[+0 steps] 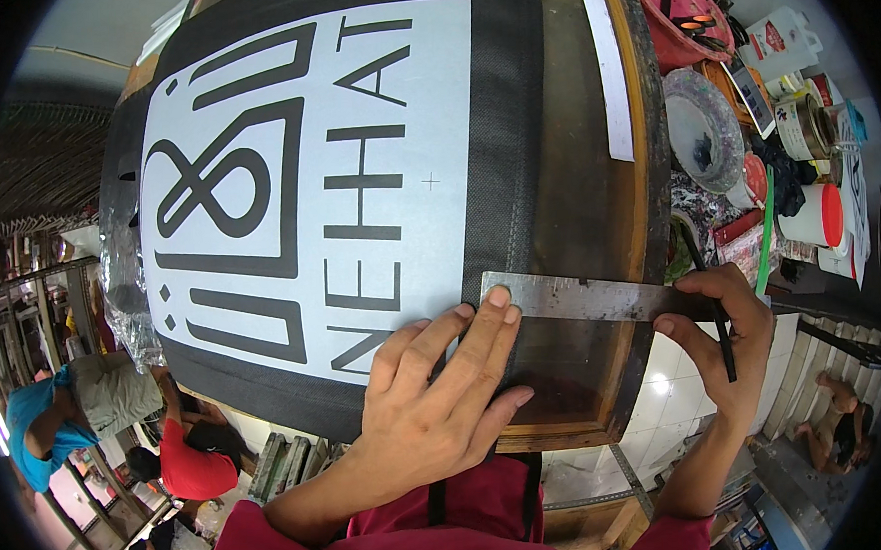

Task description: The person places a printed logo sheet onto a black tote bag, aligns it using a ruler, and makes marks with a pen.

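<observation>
A metal ruler (586,295) lies crosswise from the edge of a white printed sheet (433,126) over black fabric (503,102) and onto a wood-framed screen (589,367). My left hand (432,395) lies flat with its fingers stretched out, fingertips pressing the ruler's left end and the sheet's near corner. The sheet carries large dark lettering and a line emblem. At the ruler's other end, past the frame's right side, my right hand (730,325) grips it between thumb and index finger. A slim black pen (722,320) is also held in that hand.
A narrow white strip (609,72) lies along the frame. To the right are a pink basin (659,25), a stained clear bowl (704,127), a red-lidded tub (811,216), a phone (750,97) and cans. Several people (196,457) are at the lower left, another at far right.
</observation>
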Available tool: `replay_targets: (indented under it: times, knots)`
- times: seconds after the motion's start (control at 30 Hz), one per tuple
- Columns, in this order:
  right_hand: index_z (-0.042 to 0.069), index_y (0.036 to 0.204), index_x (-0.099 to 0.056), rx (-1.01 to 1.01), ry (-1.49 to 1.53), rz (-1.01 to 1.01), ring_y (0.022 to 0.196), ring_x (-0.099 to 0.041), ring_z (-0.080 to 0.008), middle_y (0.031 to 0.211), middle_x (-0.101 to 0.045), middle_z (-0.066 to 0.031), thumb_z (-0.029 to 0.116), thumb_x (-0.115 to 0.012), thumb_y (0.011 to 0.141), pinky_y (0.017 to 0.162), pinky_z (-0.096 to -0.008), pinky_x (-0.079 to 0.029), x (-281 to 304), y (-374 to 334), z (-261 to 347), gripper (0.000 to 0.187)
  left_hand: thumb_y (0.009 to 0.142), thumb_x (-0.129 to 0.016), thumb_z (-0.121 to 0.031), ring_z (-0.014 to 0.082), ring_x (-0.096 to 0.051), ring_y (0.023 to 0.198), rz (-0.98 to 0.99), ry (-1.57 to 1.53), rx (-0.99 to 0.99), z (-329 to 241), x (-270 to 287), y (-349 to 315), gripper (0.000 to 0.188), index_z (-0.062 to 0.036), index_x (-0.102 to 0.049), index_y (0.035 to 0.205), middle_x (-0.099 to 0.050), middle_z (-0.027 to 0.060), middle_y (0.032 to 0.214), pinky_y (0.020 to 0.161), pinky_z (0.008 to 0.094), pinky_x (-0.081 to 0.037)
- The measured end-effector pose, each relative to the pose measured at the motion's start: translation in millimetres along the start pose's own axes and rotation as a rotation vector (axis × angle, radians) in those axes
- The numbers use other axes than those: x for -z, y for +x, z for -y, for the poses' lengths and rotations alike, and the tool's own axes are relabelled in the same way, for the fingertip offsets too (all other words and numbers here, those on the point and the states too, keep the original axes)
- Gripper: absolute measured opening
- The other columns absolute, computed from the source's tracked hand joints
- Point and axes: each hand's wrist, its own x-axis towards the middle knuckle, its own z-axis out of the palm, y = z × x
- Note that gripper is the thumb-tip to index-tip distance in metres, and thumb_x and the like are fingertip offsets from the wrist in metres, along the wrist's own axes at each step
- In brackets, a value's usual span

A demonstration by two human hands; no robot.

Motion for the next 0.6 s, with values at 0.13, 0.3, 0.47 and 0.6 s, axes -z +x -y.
replay_targets:
  times: [0.13,0.3,0.47,0.6]
  knots:
    - [0.002,0.099,-0.074,-0.008,0.006,0.003,0.078,-0.066,-0.0195,0.087,-0.069,-0.0091,0.019,-0.094,0.070,0.072,-0.0307,-0.050,0.2,-0.2,0.5,0.040,0.083,-0.079,-0.038,0.0273,-0.054,0.118,-0.006,-0.005,-0.002,0.0,0.1,0.3,0.066,0.0002,-0.067,0.135,-0.058,0.0111,0.149,0.098,0.0415,-0.041]
    - [0.002,0.099,-0.074,-0.021,0.010,0.002,0.078,-0.065,-0.0188,0.087,-0.069,-0.0089,0.019,-0.095,0.070,0.072,-0.0307,-0.050,0.0,-0.1,0.2,0.040,0.082,-0.080,-0.038,0.0274,-0.054,0.118,-0.007,-0.003,-0.001,0.0,-0.2,0.4,0.067,0.0003,-0.067,0.135,-0.058,0.0112,0.149,0.098,0.0416,-0.041]
    - [0.002,0.099,-0.074,-0.032,0.009,0.001,0.078,-0.068,-0.0186,0.087,-0.069,-0.0091,0.019,-0.094,0.070,0.072,-0.0302,-0.051,-0.1,0.1,1.8,0.039,0.082,-0.080,-0.038,0.0273,-0.054,0.118,-0.007,-0.006,-0.002,0.3,-0.3,0.3,0.067,0.0003,-0.067,0.135,-0.058,0.0113,0.149,0.098,0.0419,-0.041]
    - [0.002,0.099,-0.074,-0.037,0.011,0.013,0.078,-0.069,-0.0187,0.087,-0.069,-0.0091,0.020,-0.094,0.071,0.071,-0.0299,-0.052,0.6,0.5,1.5,0.039,0.082,-0.080,-0.038,0.0272,-0.053,0.118,0.002,-0.015,-0.001,0.3,0.0,0.1,0.067,0.0002,-0.066,0.135,-0.057,0.0113,0.150,0.098,0.0420,-0.041]
